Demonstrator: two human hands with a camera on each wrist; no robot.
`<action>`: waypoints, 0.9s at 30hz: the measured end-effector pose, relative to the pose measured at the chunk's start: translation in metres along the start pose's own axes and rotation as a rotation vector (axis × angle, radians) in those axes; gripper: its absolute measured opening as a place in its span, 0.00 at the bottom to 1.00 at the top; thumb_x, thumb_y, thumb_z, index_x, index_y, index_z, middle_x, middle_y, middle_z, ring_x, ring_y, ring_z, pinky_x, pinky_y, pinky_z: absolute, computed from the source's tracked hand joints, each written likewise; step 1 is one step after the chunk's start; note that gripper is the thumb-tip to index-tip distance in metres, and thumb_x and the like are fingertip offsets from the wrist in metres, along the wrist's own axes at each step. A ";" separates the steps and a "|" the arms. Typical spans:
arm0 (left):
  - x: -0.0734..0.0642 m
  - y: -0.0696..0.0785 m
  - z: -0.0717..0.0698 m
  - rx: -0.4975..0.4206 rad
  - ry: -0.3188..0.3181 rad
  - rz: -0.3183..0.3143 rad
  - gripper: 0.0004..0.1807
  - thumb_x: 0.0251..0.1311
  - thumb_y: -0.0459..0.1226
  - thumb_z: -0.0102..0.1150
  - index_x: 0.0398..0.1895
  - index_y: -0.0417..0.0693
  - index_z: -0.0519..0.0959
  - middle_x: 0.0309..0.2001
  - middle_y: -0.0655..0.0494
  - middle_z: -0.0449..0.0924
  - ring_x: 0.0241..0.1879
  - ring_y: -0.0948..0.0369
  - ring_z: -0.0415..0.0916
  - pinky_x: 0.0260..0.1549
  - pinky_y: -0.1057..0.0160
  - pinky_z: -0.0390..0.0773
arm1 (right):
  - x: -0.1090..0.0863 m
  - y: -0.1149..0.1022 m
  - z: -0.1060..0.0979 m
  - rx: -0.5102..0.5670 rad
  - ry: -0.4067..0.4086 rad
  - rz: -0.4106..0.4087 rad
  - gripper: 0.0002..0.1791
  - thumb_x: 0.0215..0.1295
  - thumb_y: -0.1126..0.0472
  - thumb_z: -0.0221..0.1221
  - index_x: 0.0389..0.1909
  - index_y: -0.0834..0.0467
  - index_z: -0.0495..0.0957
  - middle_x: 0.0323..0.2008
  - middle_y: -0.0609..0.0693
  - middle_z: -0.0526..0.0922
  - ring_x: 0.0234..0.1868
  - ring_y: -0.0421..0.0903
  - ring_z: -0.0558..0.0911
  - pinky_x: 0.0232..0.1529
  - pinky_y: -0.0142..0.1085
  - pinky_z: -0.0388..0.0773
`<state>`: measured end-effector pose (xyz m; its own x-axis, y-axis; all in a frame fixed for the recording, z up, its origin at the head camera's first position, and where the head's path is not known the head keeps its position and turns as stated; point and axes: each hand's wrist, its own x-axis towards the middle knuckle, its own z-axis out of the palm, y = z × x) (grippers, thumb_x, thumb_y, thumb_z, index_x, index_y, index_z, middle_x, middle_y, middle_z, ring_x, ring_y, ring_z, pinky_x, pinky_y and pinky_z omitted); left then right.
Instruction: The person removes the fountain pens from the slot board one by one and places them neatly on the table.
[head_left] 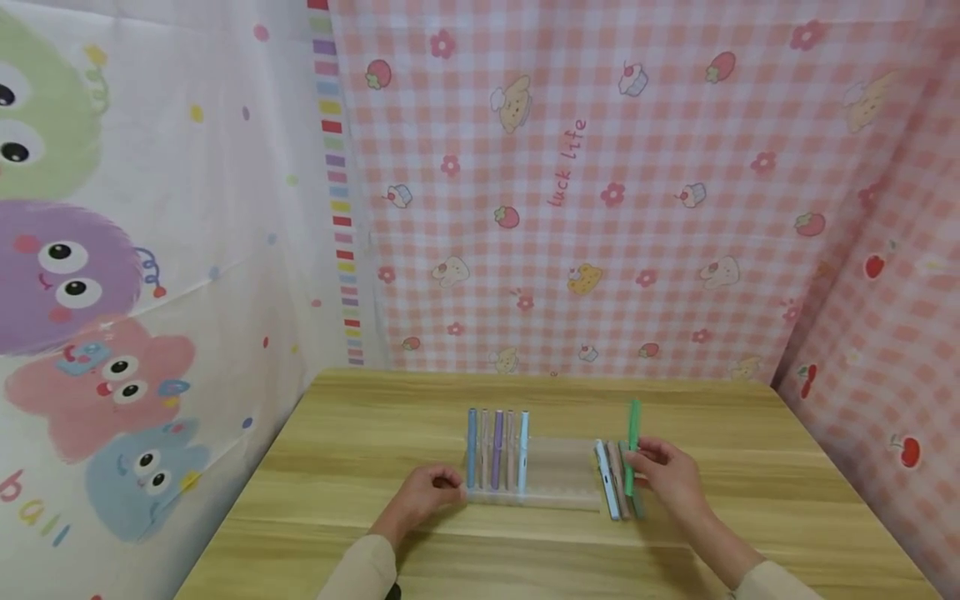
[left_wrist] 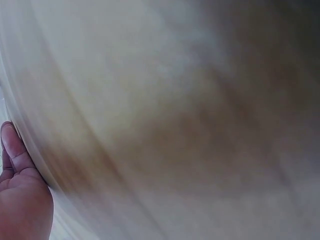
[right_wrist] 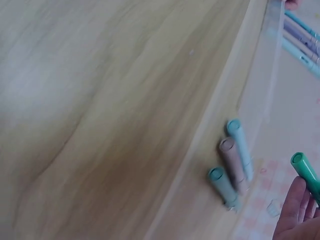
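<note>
A clear plastic pen tray [head_left: 558,467] lies on the table, with several capped pens side by side in its left part: blue, greyish, purple [head_left: 498,450] and light blue [head_left: 523,450]. My left hand [head_left: 429,493] holds the tray's front left corner between thumb and fingers; in the left wrist view only part of this hand [left_wrist: 25,195] shows. A green pen [head_left: 634,442] is pinched upright in my right hand [head_left: 675,477], just above the table. Beneath and beside it lie a light blue pen [right_wrist: 241,147], a brownish pen [right_wrist: 233,162] and a grey-green pen [right_wrist: 223,186], by the tray's right end.
The wood-grain table [head_left: 360,417] extends on all sides of the tray. A pink checked cloth [head_left: 585,233] hangs behind it. White printed cloth [head_left: 225,250] hangs on the left, and more patterned cloth [head_left: 885,333] on the right.
</note>
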<state>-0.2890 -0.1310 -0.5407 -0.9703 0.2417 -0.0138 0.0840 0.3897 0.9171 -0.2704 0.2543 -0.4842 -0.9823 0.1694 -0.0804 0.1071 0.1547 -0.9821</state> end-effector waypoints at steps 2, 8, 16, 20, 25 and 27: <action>0.000 0.000 0.000 -0.004 -0.002 -0.004 0.07 0.56 0.30 0.69 0.36 0.38 0.81 0.33 0.56 0.79 0.36 0.61 0.74 0.37 0.64 0.75 | 0.001 0.003 -0.004 -0.005 -0.001 0.002 0.28 0.67 0.65 0.62 0.63 0.74 0.66 0.43 0.56 0.81 0.38 0.42 0.83 0.41 0.40 0.83; -0.002 0.000 0.000 -0.008 -0.005 0.009 0.07 0.56 0.30 0.69 0.35 0.38 0.81 0.33 0.56 0.79 0.35 0.61 0.73 0.37 0.63 0.75 | 0.006 0.012 -0.017 -0.043 -0.017 0.013 0.27 0.68 0.67 0.61 0.62 0.75 0.65 0.41 0.57 0.81 0.38 0.45 0.83 0.40 0.41 0.83; -0.002 -0.001 0.001 -0.025 -0.002 0.009 0.08 0.56 0.29 0.69 0.36 0.36 0.80 0.32 0.55 0.78 0.34 0.61 0.73 0.37 0.60 0.75 | 0.015 0.021 -0.034 -0.088 -0.045 0.050 0.27 0.66 0.68 0.61 0.61 0.78 0.65 0.37 0.56 0.82 0.34 0.46 0.84 0.37 0.41 0.84; -0.002 0.000 0.000 -0.018 -0.009 -0.002 0.07 0.56 0.29 0.69 0.36 0.36 0.81 0.32 0.56 0.79 0.35 0.61 0.74 0.38 0.61 0.75 | 0.018 0.024 -0.040 -0.079 -0.071 0.088 0.27 0.67 0.69 0.61 0.61 0.78 0.64 0.36 0.55 0.83 0.35 0.48 0.85 0.36 0.42 0.83; -0.003 0.002 0.000 -0.012 -0.010 0.000 0.07 0.56 0.30 0.69 0.36 0.37 0.81 0.32 0.56 0.78 0.34 0.61 0.73 0.37 0.61 0.75 | 0.021 0.027 -0.043 -0.065 -0.085 0.136 0.27 0.66 0.69 0.61 0.61 0.77 0.63 0.35 0.53 0.83 0.36 0.48 0.84 0.35 0.42 0.83; -0.003 0.003 0.000 -0.015 -0.009 0.005 0.08 0.56 0.30 0.69 0.36 0.36 0.81 0.32 0.56 0.78 0.34 0.61 0.73 0.37 0.61 0.75 | 0.023 0.029 -0.044 -0.080 -0.093 0.135 0.28 0.66 0.69 0.61 0.61 0.78 0.63 0.35 0.54 0.84 0.35 0.47 0.84 0.35 0.42 0.82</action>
<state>-0.2858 -0.1309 -0.5380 -0.9677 0.2519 -0.0124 0.0859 0.3755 0.9228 -0.2828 0.3051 -0.5066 -0.9677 0.1039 -0.2296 0.2472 0.2139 -0.9451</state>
